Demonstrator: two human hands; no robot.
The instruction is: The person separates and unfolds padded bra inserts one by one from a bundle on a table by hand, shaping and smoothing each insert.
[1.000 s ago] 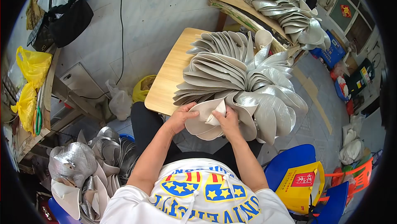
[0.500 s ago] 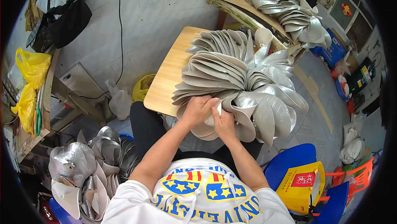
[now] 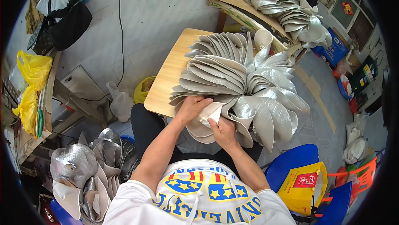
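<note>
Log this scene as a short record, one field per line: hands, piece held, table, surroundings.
Left hand: left hand grips the white piece
Right hand: right hand has its thumb on the same piece
Piece held: white, folded-looking, above curved pale sheets
Table: light wood table, bearing fanned grey and silver sheets
Lower left: another pile of sheets
Lower right: yellow bag by a blue chair
Upper left: black bag

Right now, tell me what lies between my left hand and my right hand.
The head view shows a folded white piece between your left hand and your right hand, with both hands touching it.
</note>
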